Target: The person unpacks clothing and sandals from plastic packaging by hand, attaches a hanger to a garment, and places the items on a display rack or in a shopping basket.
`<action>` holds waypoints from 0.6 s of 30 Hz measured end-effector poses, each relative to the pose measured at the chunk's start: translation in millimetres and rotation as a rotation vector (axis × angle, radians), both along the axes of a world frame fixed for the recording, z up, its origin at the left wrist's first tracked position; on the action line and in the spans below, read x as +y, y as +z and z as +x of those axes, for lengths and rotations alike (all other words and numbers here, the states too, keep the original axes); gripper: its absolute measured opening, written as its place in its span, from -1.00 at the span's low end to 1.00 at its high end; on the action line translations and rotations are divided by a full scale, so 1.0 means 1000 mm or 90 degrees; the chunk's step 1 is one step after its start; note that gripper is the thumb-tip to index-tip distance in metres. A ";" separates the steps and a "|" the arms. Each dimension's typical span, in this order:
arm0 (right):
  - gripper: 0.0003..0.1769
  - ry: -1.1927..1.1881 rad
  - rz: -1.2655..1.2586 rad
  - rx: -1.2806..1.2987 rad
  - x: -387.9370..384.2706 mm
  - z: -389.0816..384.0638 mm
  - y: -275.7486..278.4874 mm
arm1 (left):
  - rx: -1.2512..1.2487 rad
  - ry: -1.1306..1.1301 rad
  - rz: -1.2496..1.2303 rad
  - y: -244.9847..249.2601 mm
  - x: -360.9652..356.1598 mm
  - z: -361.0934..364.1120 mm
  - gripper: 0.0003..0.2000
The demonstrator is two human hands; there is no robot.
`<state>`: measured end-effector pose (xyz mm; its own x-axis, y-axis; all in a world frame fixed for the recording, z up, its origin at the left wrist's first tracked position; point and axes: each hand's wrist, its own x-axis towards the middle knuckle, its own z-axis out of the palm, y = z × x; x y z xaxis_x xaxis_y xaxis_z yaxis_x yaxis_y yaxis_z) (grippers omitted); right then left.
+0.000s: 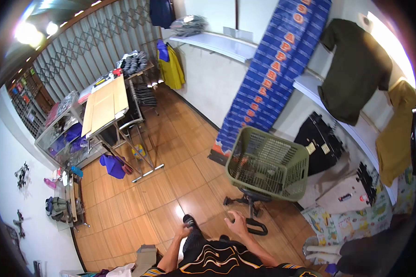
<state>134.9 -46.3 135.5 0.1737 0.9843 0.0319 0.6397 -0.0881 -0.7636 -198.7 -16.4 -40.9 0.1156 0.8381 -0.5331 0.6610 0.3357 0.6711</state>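
Basket (289, 159) of olive green plastic is standing toward the right edge of the floor (162, 203), in front of the blue banner (272, 69), and it is seemingly resting on a black stand (250, 196). We are keeping one shoe (188, 217) forward on the tiles. Our right grip (238, 225) is hanging just below the stand in our view, with fingers parted and loosely bending, and it is holding nothing. Our left grip (184, 229) is overlapping the shoe in our view; it is seemingly carrying nothing, but we are not able to tell how far its fingers are closing. Neither grip is touching the basket.

For placing the feet well, in our judgement, we should be watching the legs of the stand, because they are spreading low and could be catching a toe. If we are handling the basket, two opposite rims should be giving a steadier hold than one corner, since it is perhaps tipping easily on such a narrow support. The worktop (104, 108) is standing well apart at the left, and purple cloth (112, 165) is showing below its near edge, so we should be leaving room there also.
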 end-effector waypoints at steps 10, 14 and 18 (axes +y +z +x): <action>-0.67 -0.001 -0.189 0.187 0.120 -0.074 -0.085 | 0.120 -0.010 -0.092 -0.042 -0.002 -0.203 -0.78; -0.73 -0.093 -0.192 0.147 0.155 -0.082 -0.154 | 0.014 0.239 -0.230 -0.030 0.045 -0.258 -0.81; -0.80 -0.258 -0.288 0.064 0.166 -0.086 -0.151 | -0.108 0.483 -0.378 -0.038 0.090 -0.216 -0.80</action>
<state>48.5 120.0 -15.1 0.5168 0.7516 -0.4099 0.4148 -0.6387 -0.6481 -414.8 73.9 -78.8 -0.2297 0.3215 -0.9186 0.0405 0.9462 0.3210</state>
